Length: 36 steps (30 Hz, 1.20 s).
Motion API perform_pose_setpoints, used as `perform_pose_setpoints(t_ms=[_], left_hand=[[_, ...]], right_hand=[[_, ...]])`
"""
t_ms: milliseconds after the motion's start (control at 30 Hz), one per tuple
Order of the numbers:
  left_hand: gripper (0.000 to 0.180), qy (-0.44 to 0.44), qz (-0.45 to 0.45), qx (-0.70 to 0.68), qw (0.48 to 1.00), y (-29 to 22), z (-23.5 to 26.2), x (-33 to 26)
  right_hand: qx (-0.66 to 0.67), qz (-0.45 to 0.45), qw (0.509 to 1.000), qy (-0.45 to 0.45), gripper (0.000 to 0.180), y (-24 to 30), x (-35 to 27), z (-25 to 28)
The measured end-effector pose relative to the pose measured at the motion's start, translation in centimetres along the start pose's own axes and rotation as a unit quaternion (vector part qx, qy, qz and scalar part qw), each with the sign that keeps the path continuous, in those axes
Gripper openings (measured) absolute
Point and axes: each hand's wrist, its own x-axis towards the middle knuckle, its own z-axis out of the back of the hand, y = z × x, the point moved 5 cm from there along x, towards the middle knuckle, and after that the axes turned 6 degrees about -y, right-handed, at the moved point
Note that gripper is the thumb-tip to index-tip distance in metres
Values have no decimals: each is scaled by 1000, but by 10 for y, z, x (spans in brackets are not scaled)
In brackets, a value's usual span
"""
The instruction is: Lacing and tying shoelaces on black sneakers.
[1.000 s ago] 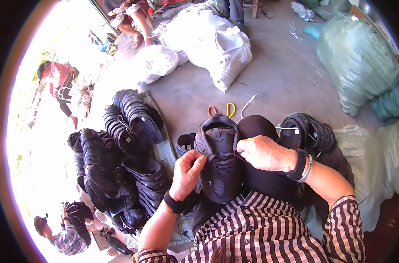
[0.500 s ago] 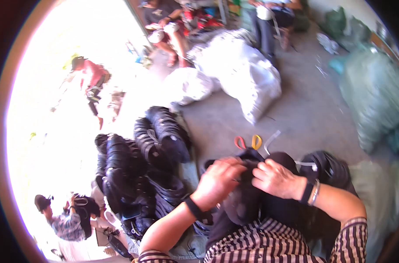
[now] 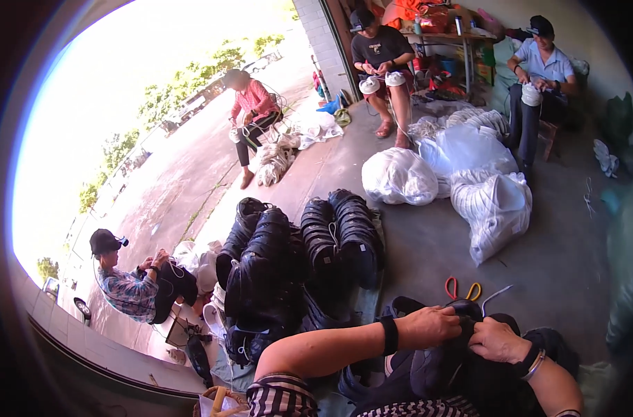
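A dark piece with a rounded end, apparently a shoe upper, lies over my lap. My left hand pinches its upper edge, fingers bent and pressed together. Close beside it, my right hand grips the same dark edge with curled fingers. What lies between the fingertips is hidden. Just beyond my hands stick up a red loop and a yellow loop. A pale cord end rises to the right of them.
Nested stacks of dark uppers stand to my left, some tied with white cord. Ahead lie white bundles in clear plastic bags. Several people sit working around, including a person in a checked shirt. A wicker basket is at lower left.
My view has swung left and up, so the stacks, bags and people sit farther right and lower. Both hands remain close together on the dark upper.
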Motion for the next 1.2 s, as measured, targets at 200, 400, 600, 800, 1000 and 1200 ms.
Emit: perform_pose_setpoints(t_ms=[200, 400, 600, 800, 1000, 1200], left_hand=[[17, 18, 0, 24, 1000, -13, -6, -3], [23, -16, 138, -82, 987, 10, -16, 0], [11, -155, 329, -443, 819, 44, -24, -28], [27, -98, 118, 17, 988, 0, -14, 22], [22, -62, 159, 24, 985, -14, -25, 18], [16, -7, 193, 12, 981, -15, -33, 21]], right_hand=[[-39, -10, 999, 24, 11, 8, -2, -10], [82, -39, 985, -148, 3, 2, 1, 3], [668, -67, 648, -359, 18, -29, -2, 99], [408, -197, 853, -259, 16, -34, -34, 21], [11, -131, 977, -166, 18, 18, -27, -4], [-58, -36, 967, -244, 9, 28, -31, 4]])
